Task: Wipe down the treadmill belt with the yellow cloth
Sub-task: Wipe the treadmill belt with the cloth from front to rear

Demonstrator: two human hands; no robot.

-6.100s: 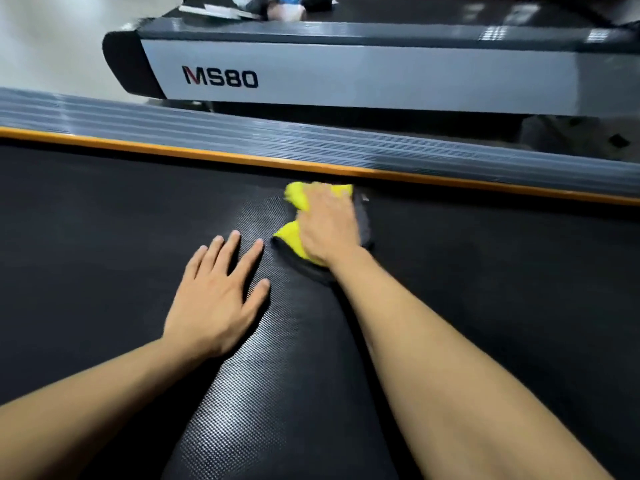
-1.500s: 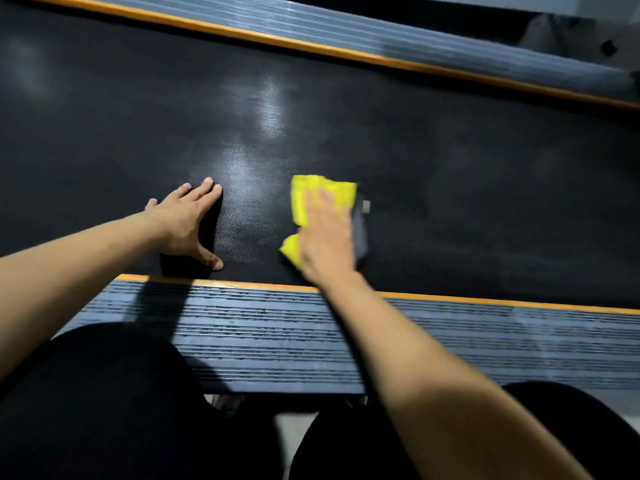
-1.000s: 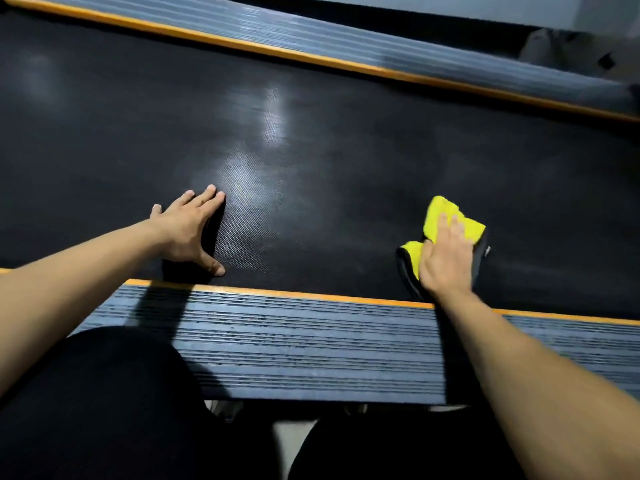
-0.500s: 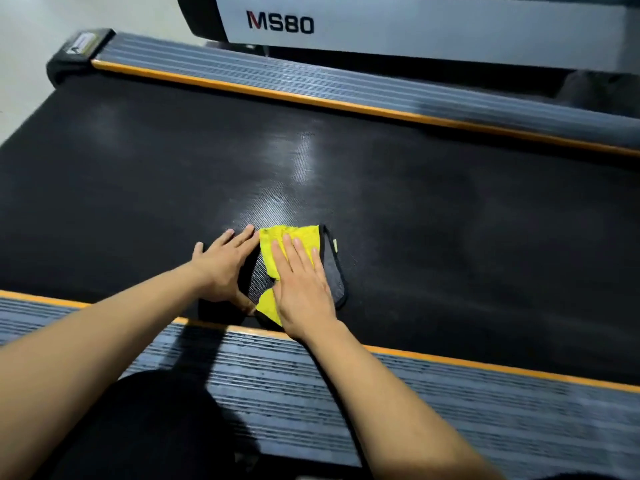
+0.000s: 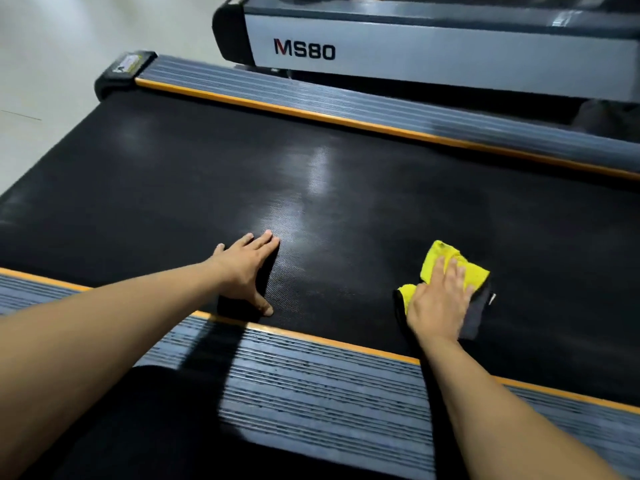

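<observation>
right hand [image 5: 438, 306] flat, fingers spread, pressing yellow cloth [image 5: 450, 268] (grey underside showing) onto treadmill belt [image 5: 346, 161] near its near edge. left hand [image 5: 247, 271] open, palm down on belt, well apart from cloth.

I see the black belt [image 5: 346, 174] carrying my left hand [image 5: 244, 271] flat near its near edge, and the cloth [image 5: 464, 271] under my right hand [image 5: 438, 306]

gym floor: treadmill belt [image 5: 346, 188], second treadmill marked ms80 [image 5: 415, 53] just beside, pale floor [image 5: 52, 64].
</observation>
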